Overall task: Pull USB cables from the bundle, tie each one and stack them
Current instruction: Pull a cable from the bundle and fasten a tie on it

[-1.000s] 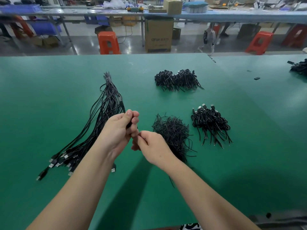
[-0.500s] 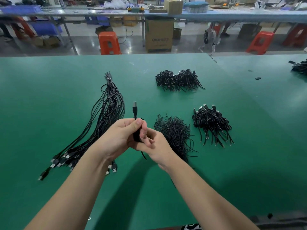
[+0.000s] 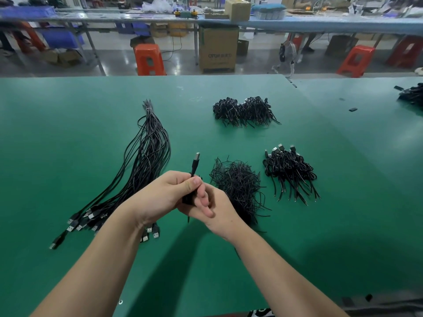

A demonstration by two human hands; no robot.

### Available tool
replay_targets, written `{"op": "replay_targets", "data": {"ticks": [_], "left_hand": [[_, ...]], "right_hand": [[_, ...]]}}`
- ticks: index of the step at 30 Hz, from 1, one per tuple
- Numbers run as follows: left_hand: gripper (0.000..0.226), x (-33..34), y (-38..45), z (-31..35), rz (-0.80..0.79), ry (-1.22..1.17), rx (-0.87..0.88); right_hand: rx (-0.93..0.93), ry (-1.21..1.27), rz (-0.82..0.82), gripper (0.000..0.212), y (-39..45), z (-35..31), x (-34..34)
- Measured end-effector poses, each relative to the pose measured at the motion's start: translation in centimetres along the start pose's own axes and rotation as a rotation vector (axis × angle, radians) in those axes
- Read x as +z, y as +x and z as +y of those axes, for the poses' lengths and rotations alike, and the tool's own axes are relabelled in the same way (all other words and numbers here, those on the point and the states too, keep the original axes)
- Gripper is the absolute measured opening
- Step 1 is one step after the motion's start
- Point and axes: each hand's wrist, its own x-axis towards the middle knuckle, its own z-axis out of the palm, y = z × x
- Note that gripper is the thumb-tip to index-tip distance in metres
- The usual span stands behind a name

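Working surface noted first: green table. Bundle is laid left of centre, long axis far to near-left, tied at the far end, plugs fanned at the near-left. Ties are heaped just right of the hands; the stack lies further right, a second pile far of it. One cable is held between both hands, plug pointing far and up, coil hidden in the grip. Left hand is curled round the cable, thumb pressed on it. Right hand is closed against it from the right, apparently twisting a tie; the tie itself cannot be seen. Stack is nearer the right hand.
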Motion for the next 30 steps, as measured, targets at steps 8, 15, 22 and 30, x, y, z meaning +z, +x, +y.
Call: {"op": "replay_targets", "data": {"ticks": [8,15,22,30], "left_hand": [[0.034,0.2,-0.1,0.7,-0.056,-0.064,-0.001],[0.033,0.4,-0.1,1.1,-0.094,-0.047,-0.025],[0.034,0.5,-0.1,1.1,-0.108,-0.039,-0.052],[0.033,0.1,-0.4,1.0,-0.072,-0.015,-0.032]], "right_hand": [[-0.084,-0.075,0.133,0.043,-0.5,0.5,0.9],[-0.194,-0.192,0.236,0.034,-0.6,1.5,0.9],[-0.238,-0.274,0.236,0.036,-0.8,2.1,0.3],[-0.352,-0.590,0.347,0.034,-1.8,0.3,0.5]]}}
